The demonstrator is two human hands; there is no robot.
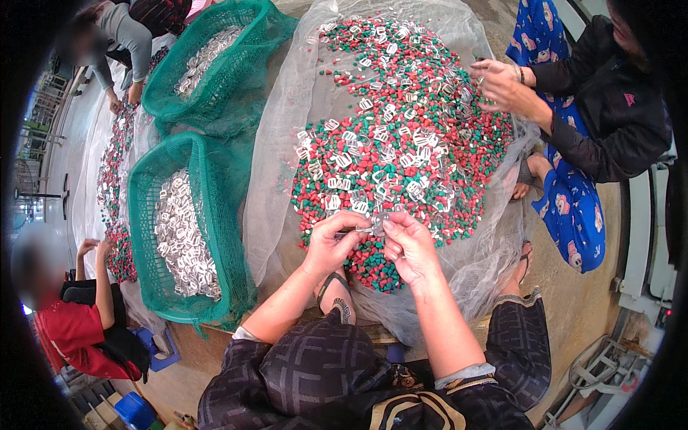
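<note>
My left hand (332,242) and my right hand (411,251) meet over the near part of a spread heap. Between their fingertips is a small silvery metal buckle (377,222), pinched from both sides. Its fine details are too small to make out. Below and beyond my hands lies the heap of red and green pebble-like pieces (373,266), with many flat slotted metal buckles (416,189) scattered through it. The heap rests on a sheet of white mesh netting (269,161).
Left of the heap, a green basket (136,236) lined with green net holds many metal buckles; a similar basket (152,107) stands beyond it. A co-worker's hands (505,89) work over the heap at right. Two more people sit around another heap (115,175) at left.
</note>
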